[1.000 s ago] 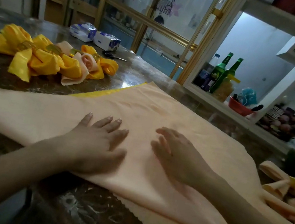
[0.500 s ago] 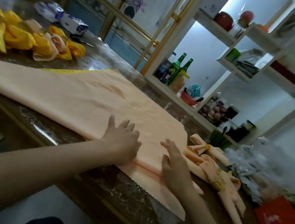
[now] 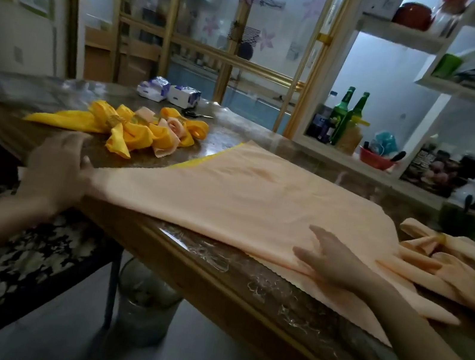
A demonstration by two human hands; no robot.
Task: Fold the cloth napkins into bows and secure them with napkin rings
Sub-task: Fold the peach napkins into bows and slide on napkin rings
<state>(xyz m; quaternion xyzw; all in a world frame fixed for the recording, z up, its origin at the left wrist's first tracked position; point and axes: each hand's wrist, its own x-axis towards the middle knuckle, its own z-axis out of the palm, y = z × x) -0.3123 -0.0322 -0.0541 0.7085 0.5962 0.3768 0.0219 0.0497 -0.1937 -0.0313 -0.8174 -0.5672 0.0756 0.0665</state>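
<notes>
A large peach napkin (image 3: pixel 257 202) lies folded in a long triangle across the table (image 3: pixel 214 273), its scalloped edge near the front rim. My left hand (image 3: pixel 56 168) pinches the napkin's left tip, pulled out past the table's left edge. My right hand (image 3: pixel 333 258) lies flat with straight fingers on the napkin's right part, near the front fold. A yellow napkin edge (image 3: pixel 202 159) peeks out beneath the peach one. Finished yellow and peach bows (image 3: pixel 144 129) with a gold ring (image 3: pixel 115 120) lie at the back left. More peach bows (image 3: pixel 438 248) lie at the right.
Two tissue packs (image 3: pixel 166 92) and scissors (image 3: pixel 196 115) sit at the table's far side. Green bottles (image 3: pixel 347 116) and a red bowl (image 3: pixel 376 160) stand on the white shelf behind. A floral-patterned seat (image 3: pixel 13 252) is at my left, a clear bin (image 3: pixel 146 306) under the table.
My left hand slid from the napkin's right part to its left tip and took hold of it. My right hand stayed pressing near the right end. The camera swung back left.
</notes>
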